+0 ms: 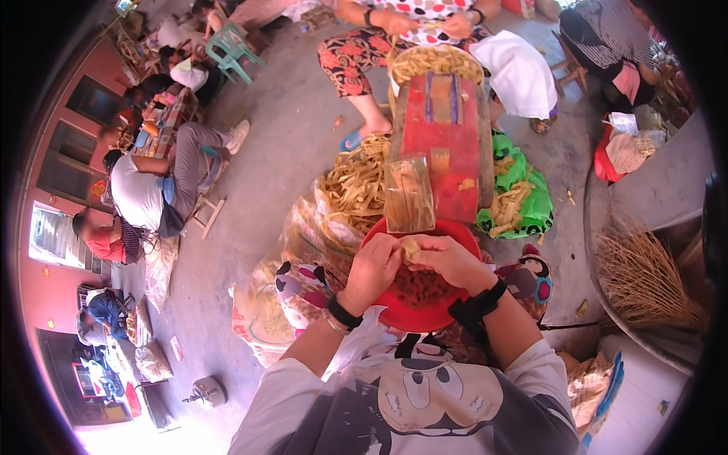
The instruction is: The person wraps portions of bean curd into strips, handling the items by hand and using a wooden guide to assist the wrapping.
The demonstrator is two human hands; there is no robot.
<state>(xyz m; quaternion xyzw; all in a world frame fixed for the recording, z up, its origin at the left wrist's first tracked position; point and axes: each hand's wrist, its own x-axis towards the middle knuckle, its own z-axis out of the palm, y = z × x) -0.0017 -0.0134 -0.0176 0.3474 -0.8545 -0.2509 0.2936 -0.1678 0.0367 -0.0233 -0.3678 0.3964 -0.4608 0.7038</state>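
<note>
My left hand [373, 267] and my right hand [455, 263] meet above a red plastic basin [392, 313] on my lap. Between their fingertips is a small pale yellowish piece [410, 249], pinched from both sides; its exact kind is unclear. Reddish-brown bits [424, 287] lie in the basin. Just beyond my hands, a clear plastic packet of flat brown strips [410, 193] rests at the near end of a red board [449, 165]. Long yellowish dried strips [358, 182] are heaped in a large sack at the left of the board.
Across the board a person [418, 17] works over a bowl of yellowish strips [438, 62]. A green plastic bag [540, 199] of strips lies right of the board. Brushwood [642, 273] stands farther right, a metal kettle [209, 392] lower left. Several people sit at the left.
</note>
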